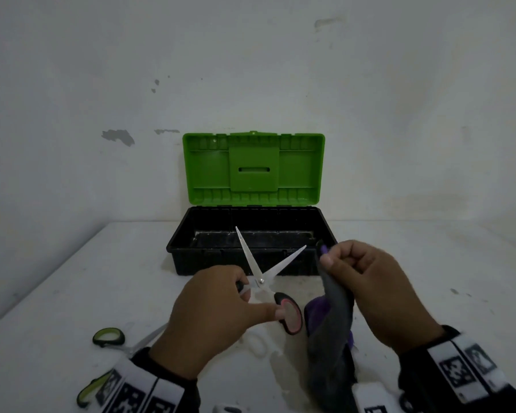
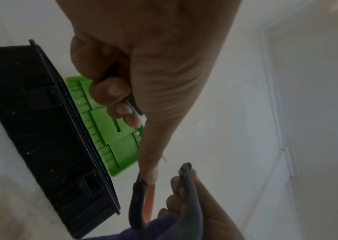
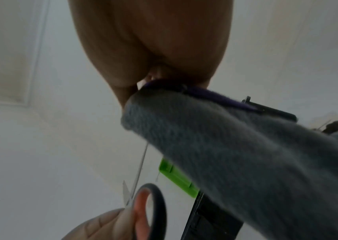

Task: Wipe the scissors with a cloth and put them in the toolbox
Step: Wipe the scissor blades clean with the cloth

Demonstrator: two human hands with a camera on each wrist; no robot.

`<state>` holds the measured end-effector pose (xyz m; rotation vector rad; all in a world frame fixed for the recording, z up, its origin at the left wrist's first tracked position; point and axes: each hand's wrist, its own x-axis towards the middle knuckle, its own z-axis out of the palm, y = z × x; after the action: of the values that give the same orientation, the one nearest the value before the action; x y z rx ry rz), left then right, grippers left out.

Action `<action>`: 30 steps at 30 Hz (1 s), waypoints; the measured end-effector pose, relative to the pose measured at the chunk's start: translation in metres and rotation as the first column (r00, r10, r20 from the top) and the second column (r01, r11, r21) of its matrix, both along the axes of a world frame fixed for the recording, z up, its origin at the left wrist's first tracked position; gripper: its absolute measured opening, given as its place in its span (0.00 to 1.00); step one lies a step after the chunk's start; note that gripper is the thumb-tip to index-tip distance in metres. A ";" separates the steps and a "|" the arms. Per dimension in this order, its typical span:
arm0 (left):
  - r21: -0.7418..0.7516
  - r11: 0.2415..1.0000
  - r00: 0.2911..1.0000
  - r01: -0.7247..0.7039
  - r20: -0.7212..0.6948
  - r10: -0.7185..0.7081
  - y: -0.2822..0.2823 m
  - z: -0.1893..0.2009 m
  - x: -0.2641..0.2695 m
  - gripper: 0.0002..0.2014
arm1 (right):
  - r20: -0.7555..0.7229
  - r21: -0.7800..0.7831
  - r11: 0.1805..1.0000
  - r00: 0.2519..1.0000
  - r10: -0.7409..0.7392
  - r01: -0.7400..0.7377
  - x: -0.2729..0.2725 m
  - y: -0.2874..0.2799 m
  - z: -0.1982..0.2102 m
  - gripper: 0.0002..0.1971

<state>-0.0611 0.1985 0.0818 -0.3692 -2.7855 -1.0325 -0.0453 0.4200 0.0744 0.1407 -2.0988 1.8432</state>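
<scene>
Two hands work above a white counter (image 1: 72, 278), in front of an open toolbox (image 1: 251, 248) whose green lid (image 1: 252, 168) stands upright against the wall and whose black tray shows a bare floor. Left hand (image 1: 212, 317): fingers curled round one handle of the scissors (image 1: 262, 281), thumb extended to the black-and-pink loop (image 1: 291, 315) of the other handle; the left wrist view shows the curled fingers (image 2: 110, 91) closed over the hidden handle and the thumb tip at the loop's pink inner edge. Scissors: held clear of the counter, blades spread in a V, tips directed toward the toolbox and overlapping its front wall in the head view; pivot screw just beyond the left knuckles. Right hand (image 1: 367, 281): fingers curled, thumb and forefinger pinching the upper edge of a grey cloth (image 1: 334, 332) with a purple reverse side; the cloth hangs from the pinch to the counter just right of the scissors, apart from the blades. Right wrist view: cloth (image 3: 235, 154) draped from the fingers, scissor loop (image 3: 151, 211) and one blade below it, a corner of the green lid behind. Second scissors (image 1: 109, 338), green-handled, lie on the counter at lower left, partly hidden by the left wrist. Both wrists carry bands with black-and-white square markers (image 1: 459, 374).
</scene>
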 end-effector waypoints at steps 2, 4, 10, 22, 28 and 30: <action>-0.073 0.995 0.997 -0.062 -0.046 0.059 0.002 0.002 -0.001 0.28 | 0.093 0.104 0.977 0.980 0.175 -0.184 0.007 -0.001 -0.002 0.05; -0.129 0.988 0.993 -0.088 -0.084 0.077 0.005 0.003 -0.001 0.28 | 0.203 0.241 0.924 0.946 0.252 -0.298 0.010 -0.003 -0.007 0.06; -0.200 0.979 0.993 -0.034 -0.118 0.010 0.005 0.009 -0.007 0.26 | 0.293 0.315 0.908 0.938 0.186 -0.278 0.012 -0.014 -0.013 0.04; 0.966 0.228 0.978 -0.120 0.154 -0.138 0.006 0.000 -0.006 0.08 | 0.164 -0.077 0.995 0.984 0.074 -0.062 0.024 -0.049 -0.022 0.05; 0.971 0.141 0.979 -0.191 0.199 -0.048 0.029 -0.006 0.000 0.15 | 0.155 -0.109 0.994 0.987 0.036 -0.019 0.025 -0.072 -0.026 0.04; 0.971 0.149 0.979 -0.188 0.196 -0.047 0.033 -0.005 0.002 0.17 | 0.155 -0.079 0.997 0.987 0.035 -0.023 0.024 -0.076 -0.026 0.04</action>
<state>-0.0587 0.2319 0.0767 0.0902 -1.4667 -2.6215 -0.0208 0.3445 0.0481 0.0068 -2.1336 2.0089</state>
